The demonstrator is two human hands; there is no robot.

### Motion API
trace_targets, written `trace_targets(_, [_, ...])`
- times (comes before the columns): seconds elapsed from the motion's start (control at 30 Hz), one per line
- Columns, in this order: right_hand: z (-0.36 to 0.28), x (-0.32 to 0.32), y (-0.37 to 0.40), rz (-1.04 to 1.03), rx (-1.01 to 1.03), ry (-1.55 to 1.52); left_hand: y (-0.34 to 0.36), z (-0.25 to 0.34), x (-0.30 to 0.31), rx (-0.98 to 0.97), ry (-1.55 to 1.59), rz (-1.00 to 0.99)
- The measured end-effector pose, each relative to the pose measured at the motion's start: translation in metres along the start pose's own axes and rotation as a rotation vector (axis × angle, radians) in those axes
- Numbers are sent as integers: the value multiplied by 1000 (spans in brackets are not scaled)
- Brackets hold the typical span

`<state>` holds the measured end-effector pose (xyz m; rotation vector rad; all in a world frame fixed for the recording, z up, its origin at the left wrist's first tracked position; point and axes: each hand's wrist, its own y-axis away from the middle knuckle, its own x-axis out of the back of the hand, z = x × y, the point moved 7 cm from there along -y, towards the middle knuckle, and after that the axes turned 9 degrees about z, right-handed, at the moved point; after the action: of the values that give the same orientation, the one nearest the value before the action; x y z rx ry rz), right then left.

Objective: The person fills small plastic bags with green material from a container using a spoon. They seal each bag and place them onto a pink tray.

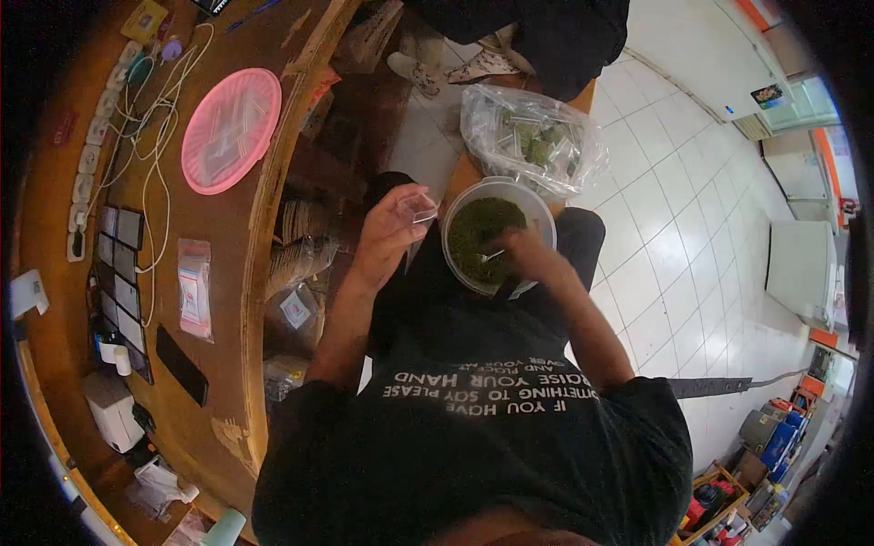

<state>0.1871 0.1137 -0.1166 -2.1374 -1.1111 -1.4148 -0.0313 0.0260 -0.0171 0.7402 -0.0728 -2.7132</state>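
My left hand (391, 238) is closed around a small clear plastic box (419, 208), held up beside the tub's left rim. A round translucent plastic tub (544, 221) sits at my lap and contains fine, dark green, crumbly material (482, 223). Over the tub's right side, my right hand (535, 257) is slightly blurred, its fingers curled on a small spoon (492, 256). The spoon's pale end reaches into the green material. Just beyond the tub lies an open clear plastic bag (583, 150), with small clear boxes and green stuff inside.
To the left runs a wooden counter (214, 359) bearing a pink basket (265, 88) of clear bags, a phone (182, 366), a packet (194, 291), cables and a power strip (95, 131). Another person's dark-clothed legs (546, 36) are ahead. White floor tiles (674, 182) extend right.
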Motion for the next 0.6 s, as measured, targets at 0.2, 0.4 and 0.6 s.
trace_targets(0.2, [-23,-5,-23,161,262,-242,10,-7,8,17,39,49])
trace_targets(0.4, [-1,1,-37,476,-48,-109,8,-12,10,51,19,51])
trace_targets(0.6, [-18,-5,-39,413,24,-462,2,-5,9,-7,-43,47])
